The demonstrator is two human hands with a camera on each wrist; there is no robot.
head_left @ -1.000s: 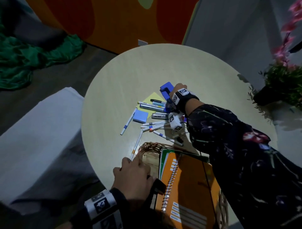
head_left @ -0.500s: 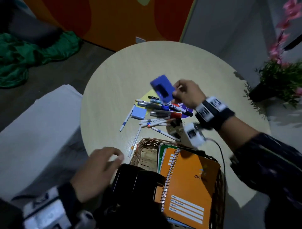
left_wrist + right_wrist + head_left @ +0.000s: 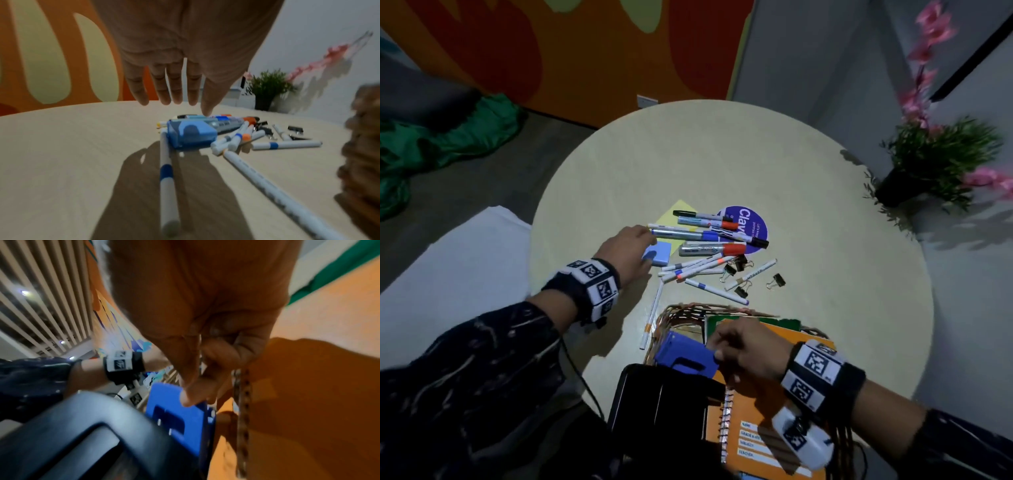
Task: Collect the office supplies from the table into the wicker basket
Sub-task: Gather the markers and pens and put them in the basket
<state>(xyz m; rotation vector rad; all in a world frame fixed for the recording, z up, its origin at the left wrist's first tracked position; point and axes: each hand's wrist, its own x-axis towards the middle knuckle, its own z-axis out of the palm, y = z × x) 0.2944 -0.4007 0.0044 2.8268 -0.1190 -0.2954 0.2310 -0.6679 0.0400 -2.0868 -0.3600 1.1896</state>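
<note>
Right hand [image 3: 748,354] is pinching the blue hole punch [image 3: 686,356] by its edge, right inside the wicker basket [image 3: 674,313] at the counter's [image 3: 808,205] near edge, next to the orange notebook [image 3: 760,421]. Further in, left hand [image 3: 628,251] hovers over the light blue eraser [image 3: 659,253], fingers straight and spread. Markers [image 3: 709,248] and binder clips [image 3: 777,281] sit around mid-counter.

Dark floral-print sleeves [image 3: 465,377]; black wristbands [image 3: 852,387] with white square-code marker blocks [image 3: 595,277]; thin black cable [image 3: 582,380] under left wrist.
</note>
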